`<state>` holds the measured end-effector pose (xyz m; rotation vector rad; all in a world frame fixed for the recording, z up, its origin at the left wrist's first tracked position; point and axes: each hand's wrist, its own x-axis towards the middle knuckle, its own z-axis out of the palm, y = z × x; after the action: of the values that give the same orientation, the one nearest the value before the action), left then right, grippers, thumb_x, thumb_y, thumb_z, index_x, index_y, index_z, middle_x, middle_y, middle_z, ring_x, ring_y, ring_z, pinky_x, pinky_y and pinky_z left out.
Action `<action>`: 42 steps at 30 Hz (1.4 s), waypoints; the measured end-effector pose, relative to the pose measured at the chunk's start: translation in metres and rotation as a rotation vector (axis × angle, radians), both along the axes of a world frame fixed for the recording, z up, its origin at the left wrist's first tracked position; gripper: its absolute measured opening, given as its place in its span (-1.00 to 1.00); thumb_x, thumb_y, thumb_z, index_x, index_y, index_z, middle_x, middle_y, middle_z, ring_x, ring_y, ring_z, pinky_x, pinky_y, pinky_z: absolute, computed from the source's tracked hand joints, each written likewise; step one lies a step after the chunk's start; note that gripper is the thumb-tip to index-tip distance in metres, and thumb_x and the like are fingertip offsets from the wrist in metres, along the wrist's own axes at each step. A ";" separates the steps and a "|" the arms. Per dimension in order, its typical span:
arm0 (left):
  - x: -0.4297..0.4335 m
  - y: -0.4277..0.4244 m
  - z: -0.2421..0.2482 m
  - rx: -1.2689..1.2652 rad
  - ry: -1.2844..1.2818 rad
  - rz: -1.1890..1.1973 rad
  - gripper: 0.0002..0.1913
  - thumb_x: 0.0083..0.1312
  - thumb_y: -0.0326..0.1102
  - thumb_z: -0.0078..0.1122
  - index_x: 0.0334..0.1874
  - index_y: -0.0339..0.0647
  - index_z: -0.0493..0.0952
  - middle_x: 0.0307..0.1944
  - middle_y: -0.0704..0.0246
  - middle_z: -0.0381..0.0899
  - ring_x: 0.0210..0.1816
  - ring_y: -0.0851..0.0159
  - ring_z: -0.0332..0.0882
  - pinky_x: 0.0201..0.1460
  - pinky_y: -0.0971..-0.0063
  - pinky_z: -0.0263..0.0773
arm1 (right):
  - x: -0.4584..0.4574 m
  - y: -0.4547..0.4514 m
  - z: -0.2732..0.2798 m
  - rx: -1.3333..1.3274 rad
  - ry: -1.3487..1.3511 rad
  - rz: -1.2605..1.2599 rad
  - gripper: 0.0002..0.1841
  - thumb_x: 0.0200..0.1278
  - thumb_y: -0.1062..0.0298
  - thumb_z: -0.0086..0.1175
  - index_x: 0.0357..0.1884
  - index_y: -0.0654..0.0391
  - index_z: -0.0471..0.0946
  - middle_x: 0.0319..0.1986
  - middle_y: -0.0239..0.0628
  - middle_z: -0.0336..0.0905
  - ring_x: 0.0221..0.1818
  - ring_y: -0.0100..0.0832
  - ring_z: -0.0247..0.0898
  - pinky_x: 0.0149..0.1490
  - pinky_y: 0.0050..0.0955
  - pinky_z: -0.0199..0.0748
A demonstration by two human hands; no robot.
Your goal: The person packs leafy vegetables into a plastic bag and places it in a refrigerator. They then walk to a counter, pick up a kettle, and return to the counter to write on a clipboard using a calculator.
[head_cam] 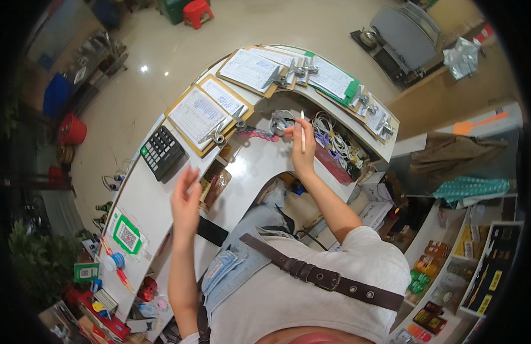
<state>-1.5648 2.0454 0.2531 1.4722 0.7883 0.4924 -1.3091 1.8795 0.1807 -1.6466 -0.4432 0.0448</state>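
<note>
My right hand (pixel 306 157) holds a slim white pen (pixel 303 129) nearly upright, above the lower desk surface. Just behind its fingers is a round clear container (pixel 277 122) with small items in it, partly hidden. My left hand (pixel 185 202) hangs in the air at the left of the counter, blurred and holding nothing, its fingers loosely apart. Nearest to it are a black desk calculator (pixel 162 153) and a black phone (pixel 212 232) on the lower shelf. Clipboards with filled-in paper forms (pixel 200 112) lie on the raised counter ahead of me.
More clipboards (pixel 252 71) line the curved white counter (pixel 149 195). A dark red box (pixel 332 165) of coiled cables (pixel 334 139) sits right of my right hand. A printed code card (pixel 127 234) lies at left. Bottles (pixel 424 266) stand on the right-hand shelves.
</note>
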 end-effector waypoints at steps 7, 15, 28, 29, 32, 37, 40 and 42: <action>0.001 -0.070 -0.061 -0.191 0.036 -0.448 -0.65 0.45 -0.43 0.04 0.24 -0.35 0.47 0.13 0.23 0.60 0.20 0.31 0.50 0.28 0.46 0.34 | -0.088 -0.130 -0.029 -0.330 0.060 0.031 -0.70 0.43 0.24 -0.01 -0.18 0.23 0.68 -0.41 -0.19 0.63 -0.39 -0.34 0.55 -0.23 -0.40 0.47; 0.081 -0.150 -0.051 0.039 0.001 -0.692 -0.65 0.41 -0.42 0.07 0.22 -0.33 0.48 0.14 0.19 0.59 0.19 0.27 0.53 0.28 0.42 0.35 | -0.135 -0.313 -0.107 -0.475 0.263 -0.161 -0.77 0.36 0.28 0.10 -0.23 0.21 0.70 -0.39 -0.19 0.65 -0.45 -0.38 0.55 -0.29 -0.43 0.47; 0.501 -0.250 -0.021 1.299 -0.069 -0.950 -0.59 0.28 -0.27 0.25 0.19 -0.09 0.53 0.19 0.21 0.55 0.40 -0.04 0.27 0.37 -0.02 0.19 | 0.197 -0.547 -0.111 -0.469 -0.131 -0.368 -0.83 0.30 0.32 0.18 -0.26 0.21 0.66 -0.40 -0.24 0.61 -0.45 -0.38 0.53 -0.36 -0.42 0.40; 0.533 -0.258 -0.030 1.320 0.038 -0.990 -0.60 0.31 -0.21 0.23 0.21 0.00 0.53 0.21 0.26 0.54 0.43 -0.04 0.23 0.36 -0.08 0.17 | 0.220 -0.545 -0.109 -0.415 -0.120 -0.341 -0.86 0.30 0.39 0.19 -0.25 0.25 0.65 -0.39 -0.25 0.61 -0.44 -0.43 0.52 -0.36 -0.46 0.40; 0.598 -0.273 -0.053 1.363 0.230 -1.114 -0.62 0.35 -0.14 0.19 0.20 0.04 0.54 0.18 0.30 0.57 0.35 0.02 0.32 0.30 -0.10 0.22 | 0.276 -0.529 -0.101 -0.328 -0.140 -0.283 -0.88 0.30 0.39 0.18 -0.23 0.22 0.64 -0.38 -0.27 0.60 -0.45 -0.42 0.51 -0.35 -0.46 0.40; 0.644 -0.272 -0.090 1.049 0.436 -1.482 -0.73 0.33 -0.15 0.18 -0.01 -0.07 0.65 -0.21 0.18 0.67 -0.19 0.05 0.62 -0.06 0.19 0.48 | 0.358 -0.516 -0.113 -0.319 -0.084 -0.123 -0.88 0.28 0.39 0.18 -0.22 0.18 0.66 -0.37 -0.25 0.62 -0.46 -0.42 0.54 -0.34 -0.46 0.44; 0.647 -0.265 -0.100 1.037 0.512 -1.475 -0.72 0.34 -0.07 0.18 -0.13 -0.10 0.68 -0.27 0.15 0.68 -0.23 -0.02 0.64 -0.12 0.22 0.54 | 0.425 -0.514 -0.133 -0.369 -0.050 -0.047 -0.86 0.27 0.35 0.19 -0.23 0.18 0.67 -0.36 -0.22 0.64 -0.43 -0.36 0.58 -0.31 -0.43 0.48; 0.641 -0.265 -0.101 1.103 0.492 -1.422 -0.75 0.33 -0.06 0.17 -0.21 -0.06 0.69 -0.29 0.21 0.69 -0.23 0.00 0.65 -0.13 0.14 0.53 | 0.478 -0.512 -0.148 -0.353 0.000 -0.021 -0.82 0.26 0.28 0.18 -0.25 0.16 0.68 -0.35 -0.16 0.67 -0.38 -0.27 0.63 -0.27 -0.36 0.52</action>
<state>-0.9241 1.7800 0.1520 2.7480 -0.4514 -0.6906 -0.8308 1.3677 0.0324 -1.9977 -0.4347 0.1127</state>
